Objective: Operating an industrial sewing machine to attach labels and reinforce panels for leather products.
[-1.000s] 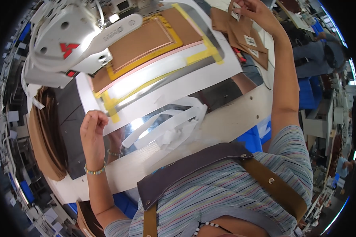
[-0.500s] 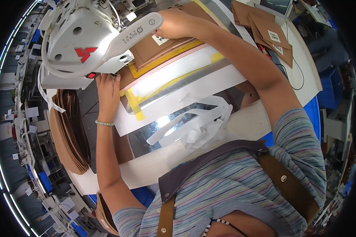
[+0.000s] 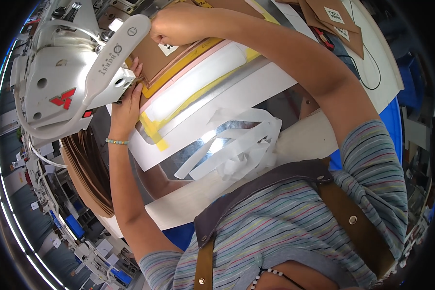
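A brown panel (image 3: 150,58) with a white label (image 3: 168,49) lies inside a yellow template frame (image 3: 188,62) beside the sewing machine head (image 3: 53,82). My left hand (image 3: 125,111) reaches under the machine's edge. Its fingers are stretched apart, touching the panel's near left corner, and part of the hand is hidden by the machine. Over the panel, just above the label, my right hand (image 3: 179,24) is closed with curled fingers; what it grips, if anything, is hidden. A white lamp (image 3: 118,48) on a bent neck hangs between my hands.
Crumpled white strips (image 3: 241,145) lie on the shiny metal plate in front of me. Brown panels stand stacked (image 3: 89,169) at left. More labelled brown pieces (image 3: 336,21) lie at far right, near a red-and-black tool (image 3: 324,38) and a thin cable (image 3: 372,77).
My right hand has moved left and nearer along the panel. My left hand's fingers have left the machine's button area for the panel's corner. The whole view has shifted slightly.
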Action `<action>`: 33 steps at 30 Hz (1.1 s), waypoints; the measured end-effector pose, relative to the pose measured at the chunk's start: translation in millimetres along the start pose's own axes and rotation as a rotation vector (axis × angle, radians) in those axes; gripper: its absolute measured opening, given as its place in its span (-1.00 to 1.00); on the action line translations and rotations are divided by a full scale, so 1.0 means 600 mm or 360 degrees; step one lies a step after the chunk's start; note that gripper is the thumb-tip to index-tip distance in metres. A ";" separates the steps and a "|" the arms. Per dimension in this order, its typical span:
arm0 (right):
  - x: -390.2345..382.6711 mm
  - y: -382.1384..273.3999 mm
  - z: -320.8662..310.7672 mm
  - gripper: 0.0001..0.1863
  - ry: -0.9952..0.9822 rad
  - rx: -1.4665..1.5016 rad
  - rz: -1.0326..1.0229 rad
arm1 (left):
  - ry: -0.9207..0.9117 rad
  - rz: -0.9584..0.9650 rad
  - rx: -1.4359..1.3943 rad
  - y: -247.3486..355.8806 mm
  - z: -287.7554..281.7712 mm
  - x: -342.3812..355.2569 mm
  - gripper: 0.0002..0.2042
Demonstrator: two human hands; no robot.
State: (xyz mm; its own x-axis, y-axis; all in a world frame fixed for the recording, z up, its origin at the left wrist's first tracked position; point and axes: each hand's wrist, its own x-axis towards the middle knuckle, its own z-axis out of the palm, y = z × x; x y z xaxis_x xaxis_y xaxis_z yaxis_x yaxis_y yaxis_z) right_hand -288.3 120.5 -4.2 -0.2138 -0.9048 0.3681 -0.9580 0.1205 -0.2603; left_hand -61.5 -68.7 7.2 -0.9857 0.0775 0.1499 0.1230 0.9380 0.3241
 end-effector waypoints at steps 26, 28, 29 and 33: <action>-0.016 -0.007 0.003 -0.84 0.0227 0.0057 -0.0125 | 0.0261 0.0235 -0.0065 -0.048 0.008 0.048 -0.65; -0.016 -0.004 0.007 -0.86 0.0242 -0.0030 -0.0174 | 0.0278 0.0271 0.0037 -0.051 0.008 0.049 -0.65; -0.015 -0.005 0.010 -0.86 0.0240 -0.0027 -0.0174 | 0.0268 0.0266 0.0059 -0.053 0.008 0.049 -0.65; -0.014 -0.015 0.020 -0.82 0.0572 0.0038 -0.0549 | 0.0225 0.0183 -0.0018 -0.053 0.009 0.044 -0.64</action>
State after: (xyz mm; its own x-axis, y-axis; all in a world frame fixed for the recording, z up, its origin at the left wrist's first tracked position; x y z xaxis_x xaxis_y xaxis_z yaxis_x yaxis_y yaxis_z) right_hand -275.2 122.2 -15.9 0.0585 -0.6918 0.7197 -0.9808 -0.1743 -0.0878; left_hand -91.9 -94.8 -4.1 -0.9390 0.1349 0.3162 0.2360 0.9218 0.3075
